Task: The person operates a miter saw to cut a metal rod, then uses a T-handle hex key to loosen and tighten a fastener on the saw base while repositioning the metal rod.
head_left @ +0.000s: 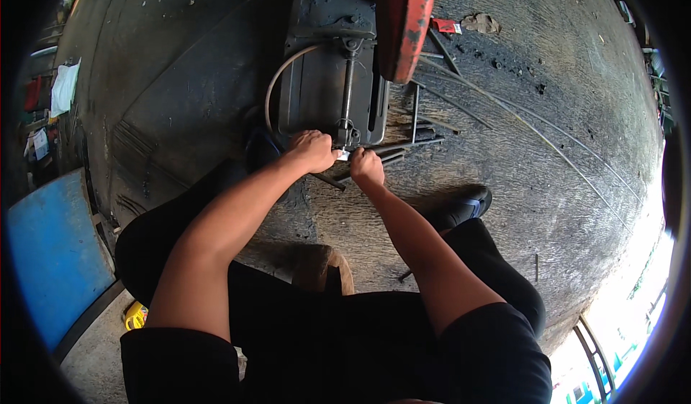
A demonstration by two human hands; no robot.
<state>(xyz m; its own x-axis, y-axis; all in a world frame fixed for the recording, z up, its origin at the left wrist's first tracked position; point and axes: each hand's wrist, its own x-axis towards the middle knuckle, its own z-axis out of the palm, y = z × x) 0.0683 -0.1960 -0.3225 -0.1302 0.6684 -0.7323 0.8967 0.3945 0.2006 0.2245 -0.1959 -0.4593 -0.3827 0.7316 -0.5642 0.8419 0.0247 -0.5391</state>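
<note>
Ahead of me on the floor stands a dark metal machine base [306,91], with a long threaded screw [349,91] running down its top toward me. My left hand [313,150] is closed at the near end of that screw, its thumb side turned inward. Close beside it, my right hand [367,165] is closed too, fingers curled. A small whitish piece [343,155] shows between the two hands; its kind is too small to tell. What the fingers grip is mostly hidden. A worn red machine part [414,26] rises above the base on the right.
Thin metal rods [533,127] lie across the stained floor to the right, and shorter bars lie near my right hand. A brown cable [272,87] curves along the base's left side. A blue panel [61,253] stands at far left. My shod foot [464,206] is at right.
</note>
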